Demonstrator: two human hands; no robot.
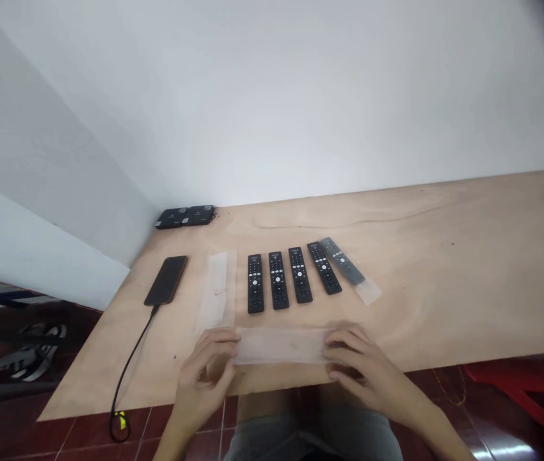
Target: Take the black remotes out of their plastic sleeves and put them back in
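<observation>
A translucent plastic sleeve (281,346) is stretched sideways near the table's front edge. My left hand (212,362) pinches its left end, and my right hand (353,362) has its fingers closed on the right end. Just beyond it lie several black remotes (279,280), side by side. The rightmost remote (342,259) is inside a translucent sleeve whose end (368,291) sticks out toward the front right. More flat translucent sleeves (217,288) rest on the table, left of the remotes and beyond my left hand.
A phone (166,280) with a black cable (130,365) lies at the left of the wooden table (445,275). Two black boxes (198,215) sit at the back left corner by the wall. A red object (516,384) stands below the table at the right.
</observation>
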